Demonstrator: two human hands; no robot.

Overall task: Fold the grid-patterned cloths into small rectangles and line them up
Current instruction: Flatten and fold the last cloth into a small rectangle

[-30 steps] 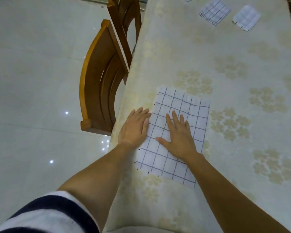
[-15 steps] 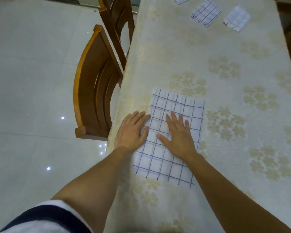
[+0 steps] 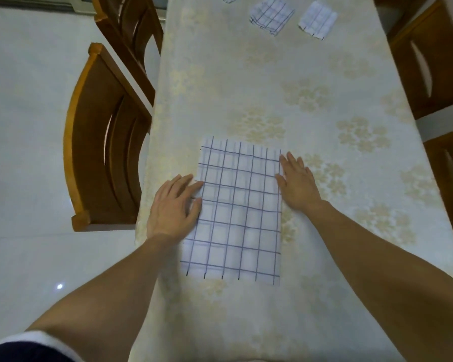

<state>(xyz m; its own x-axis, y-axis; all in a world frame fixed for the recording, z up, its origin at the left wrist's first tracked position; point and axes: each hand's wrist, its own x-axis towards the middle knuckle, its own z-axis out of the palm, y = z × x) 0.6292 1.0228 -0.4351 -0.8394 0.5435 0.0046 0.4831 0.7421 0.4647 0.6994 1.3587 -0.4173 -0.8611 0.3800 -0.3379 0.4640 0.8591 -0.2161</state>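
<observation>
Cloth — left fingers overlap left edge, right fingers touch right edge; straight, nothing gripped.

Long table under a cream floral tablecloth, running 6 to 12 o'clock. Wooden chair at 9 o'clock, second chair at 11, further chairs at 2 and 3. Glossy pale floor; light glint at 8.
</observation>
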